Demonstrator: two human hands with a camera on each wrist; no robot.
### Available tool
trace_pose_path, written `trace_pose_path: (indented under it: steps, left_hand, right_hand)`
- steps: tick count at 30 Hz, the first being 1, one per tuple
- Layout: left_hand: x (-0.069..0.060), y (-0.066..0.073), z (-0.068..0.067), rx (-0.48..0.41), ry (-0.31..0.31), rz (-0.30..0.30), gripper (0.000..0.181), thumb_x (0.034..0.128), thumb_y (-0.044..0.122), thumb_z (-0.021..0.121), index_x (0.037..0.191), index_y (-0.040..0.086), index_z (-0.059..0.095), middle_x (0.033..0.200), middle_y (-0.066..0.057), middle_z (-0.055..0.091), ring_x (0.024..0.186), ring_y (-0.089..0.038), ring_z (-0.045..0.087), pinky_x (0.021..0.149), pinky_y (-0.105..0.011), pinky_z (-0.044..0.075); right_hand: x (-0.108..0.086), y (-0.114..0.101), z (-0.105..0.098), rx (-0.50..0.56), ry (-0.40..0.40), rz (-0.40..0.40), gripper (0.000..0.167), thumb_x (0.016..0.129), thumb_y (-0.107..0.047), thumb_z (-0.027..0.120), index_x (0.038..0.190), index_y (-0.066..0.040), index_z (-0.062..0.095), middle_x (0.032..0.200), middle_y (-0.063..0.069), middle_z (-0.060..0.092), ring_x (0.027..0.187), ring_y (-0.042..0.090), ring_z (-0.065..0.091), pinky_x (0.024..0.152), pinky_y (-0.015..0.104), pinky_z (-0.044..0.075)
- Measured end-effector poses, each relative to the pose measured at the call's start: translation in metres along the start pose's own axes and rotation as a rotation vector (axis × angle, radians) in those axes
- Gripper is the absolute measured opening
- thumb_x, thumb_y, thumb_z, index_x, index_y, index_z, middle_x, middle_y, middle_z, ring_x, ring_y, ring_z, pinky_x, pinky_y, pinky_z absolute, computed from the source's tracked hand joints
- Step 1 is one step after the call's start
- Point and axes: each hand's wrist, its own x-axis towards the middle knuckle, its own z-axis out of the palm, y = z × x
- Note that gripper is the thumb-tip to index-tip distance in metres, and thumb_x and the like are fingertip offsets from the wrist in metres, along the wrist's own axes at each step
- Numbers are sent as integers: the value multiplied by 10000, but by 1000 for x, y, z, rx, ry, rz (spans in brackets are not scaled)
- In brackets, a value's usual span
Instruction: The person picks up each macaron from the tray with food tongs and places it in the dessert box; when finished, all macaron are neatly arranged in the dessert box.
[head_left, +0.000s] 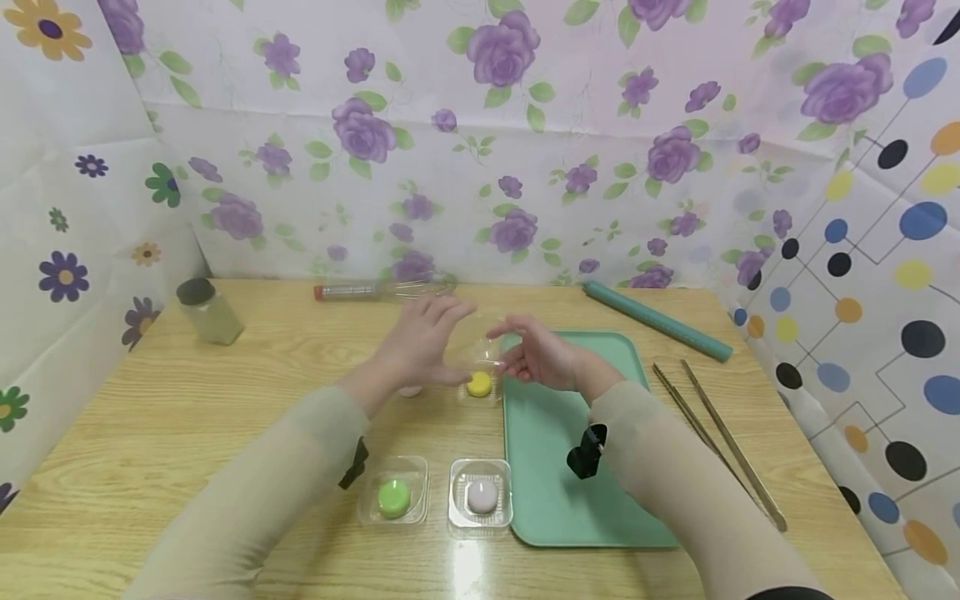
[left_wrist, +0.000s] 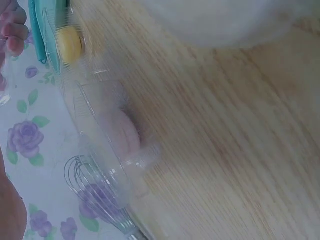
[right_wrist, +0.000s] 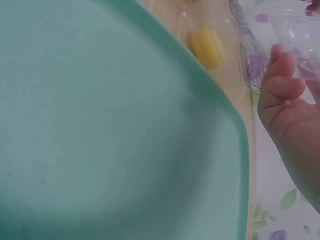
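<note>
A clear plastic lid is held up between both hands over a small clear box with a yellow macaron. My left hand grips the lid's left side, thumb below and fingers above. From the other side, my right hand holds it with bent fingers; the right wrist view shows this lid beside them. Under the left hand sits a pale pink macaron in its own clear box, mostly hidden in the head view. Closer to me, a green macaron and a lilac macaron lie in clear boxes.
A green tray lies under the right forearm. Metal tongs rest to its right, with a teal rolled-up item behind. A whisk lies along the back, and a dark-lidded jar stands at the left.
</note>
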Motion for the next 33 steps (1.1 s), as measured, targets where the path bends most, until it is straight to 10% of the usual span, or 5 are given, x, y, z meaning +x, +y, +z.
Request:
trace_pose_path:
  steps: [6, 18, 33]
  left_hand:
    - [1, 0, -2, -219, -107, -121, 902, 739, 574, 686, 1429, 114, 331, 1424, -95, 378, 1326, -290, 282, 1111, -498, 146]
    - [3, -4, 4, -616, -262, -240, 697, 888, 520, 536, 1370, 28, 429, 1310, -98, 510, 1191, -291, 465, 991, -479, 381]
    - [1, -4, 15, -442, -306, -234, 824, 675, 448, 775, 1358, 107, 466, 1381, -79, 429, 1274, -292, 325, 1045, -541, 269]
  right_hand:
    - [1, 3, -1, -86, 42, -67, 576, 931, -466, 366, 1410, -148, 330, 998, 123, 535, 787, 189, 449, 679, 293, 330]
    - [-2, 11, -9, -463, 88, -270, 520, 911, -330, 570, 1398, -245, 411, 1304, 48, 477, 1048, 240, 508, 809, 484, 414]
    - [-3, 22, -8, -778, 155, -294, 712, 767, -321, 747, 1389, -216, 417, 1361, -33, 447, 1051, 201, 498, 766, 378, 472]
